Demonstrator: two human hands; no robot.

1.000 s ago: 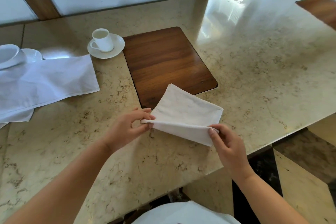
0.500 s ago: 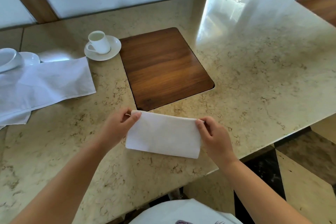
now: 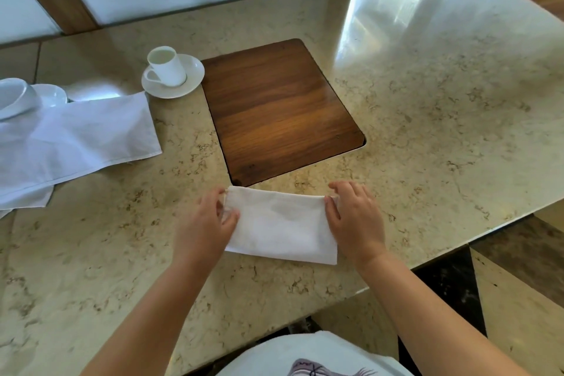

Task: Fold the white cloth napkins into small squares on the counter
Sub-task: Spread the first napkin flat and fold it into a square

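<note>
A white cloth napkin (image 3: pixel 279 224) lies flat on the marble counter (image 3: pixel 427 119) as a folded rectangle, just in front of the wooden inset. My left hand (image 3: pixel 203 224) rests on its left end, fingers spread and thumb on the cloth. On its right end lies my right hand (image 3: pixel 355 217), palm down with the fingers apart. Neither hand pinches the cloth. A second white napkin (image 3: pixel 70 143), loosely laid out, lies at the far left.
A dark wooden panel (image 3: pixel 280 107) is set into the counter behind the napkin. A white cup on a saucer (image 3: pixel 171 73) stands left of it. Another white cup and saucer (image 3: pixel 18 98) sit at the left edge. The counter's front edge runs close to my body.
The napkin was held up by its near corners, then folded over and laid down. Both hands have let go of the edge and now press flat on its two ends.
</note>
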